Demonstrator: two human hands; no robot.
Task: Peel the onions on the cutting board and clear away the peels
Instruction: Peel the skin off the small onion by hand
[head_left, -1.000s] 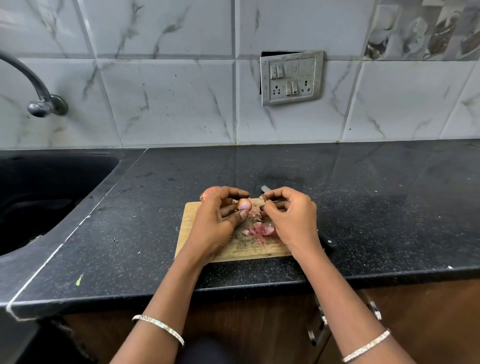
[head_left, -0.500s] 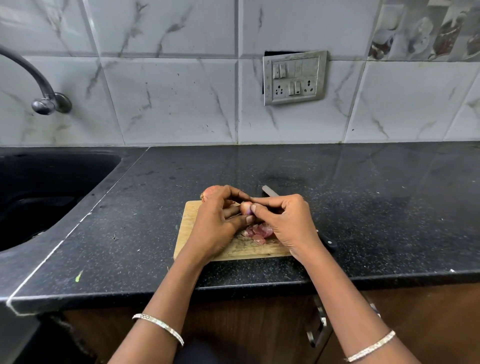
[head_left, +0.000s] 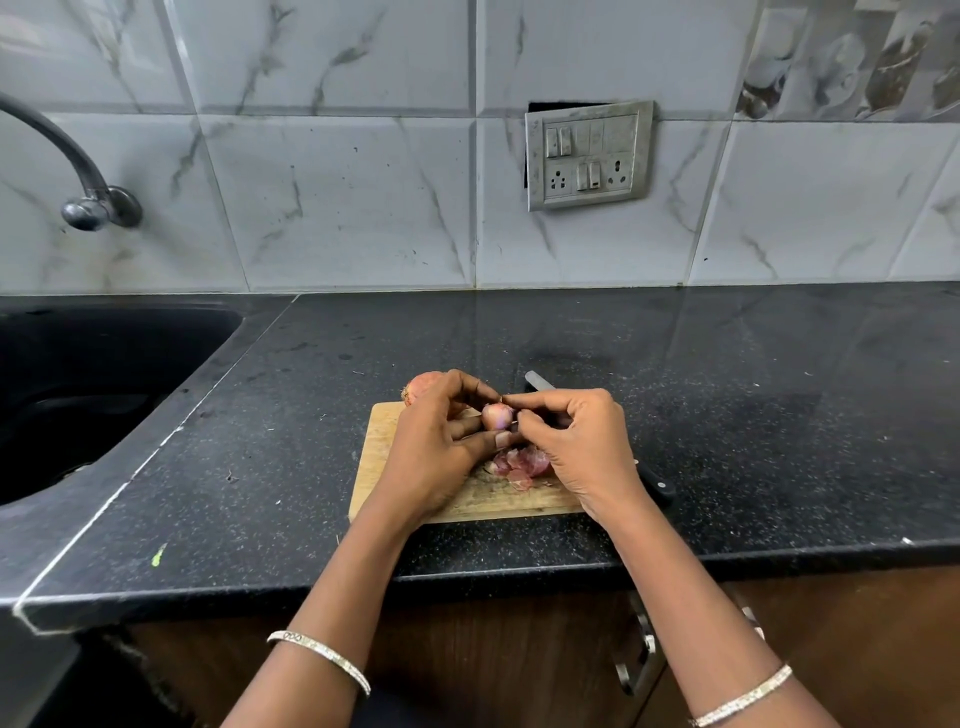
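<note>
Head camera looks down on my left hand (head_left: 436, 447) gripping a small onion (head_left: 497, 415) above the cutting board (head_left: 379, 457). My right hand (head_left: 576, 441) pinches its right side. Peels (head_left: 519, 462) lie beneath, and another onion (head_left: 421, 387) sits at the board's far left corner.

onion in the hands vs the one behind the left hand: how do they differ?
1. Skin: the held onion shows pale pink, glossy flesh; the far onion has dry orange-brown skin on it.
2. Support: the held onion is up off the cutting board, gripped by the left hand while the right hand pinches at it; the far onion lies by the board's far left corner.
3. View: the held onion shows plainly; the far onion is partly hidden.
Shared: both are rounded.
</note>
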